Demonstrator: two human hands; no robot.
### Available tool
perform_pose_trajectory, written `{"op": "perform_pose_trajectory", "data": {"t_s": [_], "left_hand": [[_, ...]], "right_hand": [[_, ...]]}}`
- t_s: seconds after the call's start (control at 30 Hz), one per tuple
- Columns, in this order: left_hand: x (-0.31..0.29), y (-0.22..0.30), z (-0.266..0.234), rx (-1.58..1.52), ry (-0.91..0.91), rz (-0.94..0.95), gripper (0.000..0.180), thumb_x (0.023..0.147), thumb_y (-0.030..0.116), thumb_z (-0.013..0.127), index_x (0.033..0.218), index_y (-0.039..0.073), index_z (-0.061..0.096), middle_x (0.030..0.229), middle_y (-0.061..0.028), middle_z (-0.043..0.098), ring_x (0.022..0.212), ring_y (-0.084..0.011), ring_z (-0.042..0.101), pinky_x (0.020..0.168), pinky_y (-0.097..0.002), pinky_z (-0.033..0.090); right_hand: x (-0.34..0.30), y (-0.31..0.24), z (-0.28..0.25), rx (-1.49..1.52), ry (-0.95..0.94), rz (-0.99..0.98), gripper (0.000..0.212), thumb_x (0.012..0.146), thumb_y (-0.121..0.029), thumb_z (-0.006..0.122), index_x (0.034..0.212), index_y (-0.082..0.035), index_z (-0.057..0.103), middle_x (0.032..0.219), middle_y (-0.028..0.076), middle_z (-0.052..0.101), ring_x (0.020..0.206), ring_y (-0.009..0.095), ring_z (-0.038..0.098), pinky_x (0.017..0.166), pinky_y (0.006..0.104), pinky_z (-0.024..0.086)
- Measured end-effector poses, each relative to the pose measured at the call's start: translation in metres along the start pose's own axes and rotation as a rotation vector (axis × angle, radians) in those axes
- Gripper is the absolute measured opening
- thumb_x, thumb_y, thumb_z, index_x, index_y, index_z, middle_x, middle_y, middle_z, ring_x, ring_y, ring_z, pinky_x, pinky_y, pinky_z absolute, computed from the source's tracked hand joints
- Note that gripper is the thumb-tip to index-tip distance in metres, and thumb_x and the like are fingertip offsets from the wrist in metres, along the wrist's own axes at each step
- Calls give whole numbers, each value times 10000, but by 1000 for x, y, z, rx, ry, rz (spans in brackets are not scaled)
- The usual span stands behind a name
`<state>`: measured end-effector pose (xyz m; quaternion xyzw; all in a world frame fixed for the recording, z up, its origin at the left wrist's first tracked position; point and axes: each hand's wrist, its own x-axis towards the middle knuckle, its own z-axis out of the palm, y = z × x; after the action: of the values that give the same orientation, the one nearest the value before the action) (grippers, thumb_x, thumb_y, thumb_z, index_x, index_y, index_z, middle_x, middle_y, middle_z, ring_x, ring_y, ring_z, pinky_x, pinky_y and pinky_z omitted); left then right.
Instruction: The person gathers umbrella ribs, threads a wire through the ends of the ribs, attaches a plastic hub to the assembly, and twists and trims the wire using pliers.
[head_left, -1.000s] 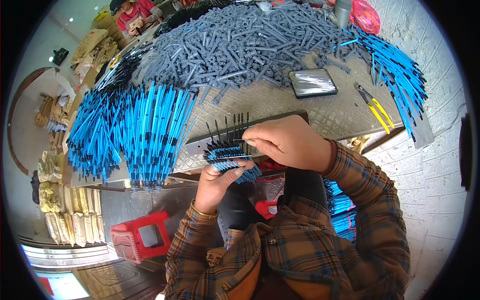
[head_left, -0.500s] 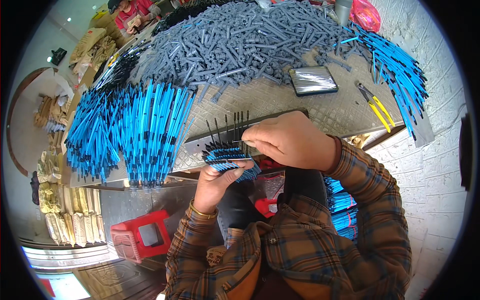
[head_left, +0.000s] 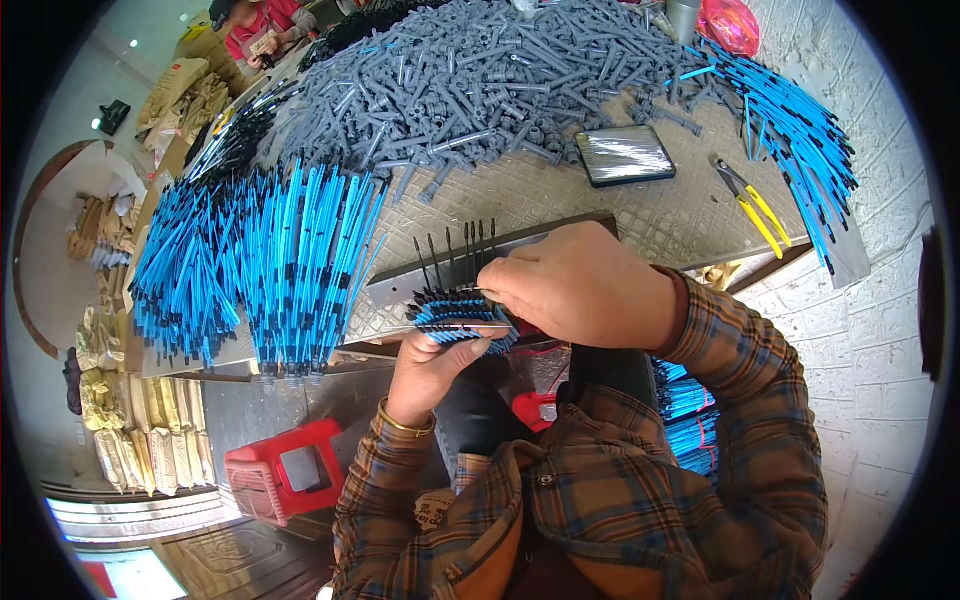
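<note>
Bundle (head_left: 460, 310) of blue sticks with black parts sits in the person's left hand (head_left: 437, 365), on the near side of the grey heap (head_left: 480, 95) and well apart from it. The thumb and fingers of that hand are clamped on the bundle from below, and a thin shiny rod (head_left: 465, 326) runs across it just by them. Several thin dark sticks (head_left: 467, 250) stand up from the bundle, their tips toward the heap. The right hand (head_left: 585, 290), also on the near side of the heap, has its thumb and forefinger together at the bundle's right side (whether they pinch something thin, I cannot tell).

The heap lies on the table (head_left: 520, 195). Just in front of the heap, toward its right, is a dark box (head_left: 625, 157) of fine silver pins, and farther right of the heap lie pliers (head_left: 752, 212) with yellow handles. More blue sticks are spread in a pile (head_left: 290, 260) to the near left of the heap, and another pile (head_left: 800, 150) fans out to its right. A red stool (head_left: 285, 470) stands below the heap's level, on the near left, and a person (head_left: 262, 35) in red sits beyond the heap's left side
</note>
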<state>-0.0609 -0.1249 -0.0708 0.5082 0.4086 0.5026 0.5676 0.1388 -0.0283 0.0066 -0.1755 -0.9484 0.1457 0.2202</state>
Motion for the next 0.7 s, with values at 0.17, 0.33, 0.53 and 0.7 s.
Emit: {"op": "perform_pose_trajectory", "data": {"t_s": [0.17,0.33,0.53,0.7], "left_hand": [[-1,2,0,59,-7,-19,178,835,-28,582,996,6,650,1020,-76,651,969,-158,589,868,-297,453],[0,3,-1,32,-9,-16,181,831,-32,582,997,1,648,1027,-84,647,982,-163,581,879,-302,448],[1,3,-1,15,-47,-28,184,832,-30,581,1003,-1,642,1033,-96,645,995,-169,575,888,-305,443],[1,2,-5,60,-53,-21,189,828,-38,584,1004,1,640,1030,-95,645,992,-169,578,883,-306,446]], "right_hand": [[-2,2,15,250,58,67,177,848,-136,562,1009,-69,594,782,123,632,682,318,609,572,369,471],[3,0,8,336,-9,108,227,866,-145,552,1075,-67,593,807,132,639,709,322,618,590,360,476],[4,17,34,559,105,-19,233,878,-145,537,1093,-69,585,782,135,634,667,328,612,564,362,472],[6,-6,7,211,-78,38,227,881,-160,541,1082,-65,585,785,148,631,661,314,618,565,348,472]]}}
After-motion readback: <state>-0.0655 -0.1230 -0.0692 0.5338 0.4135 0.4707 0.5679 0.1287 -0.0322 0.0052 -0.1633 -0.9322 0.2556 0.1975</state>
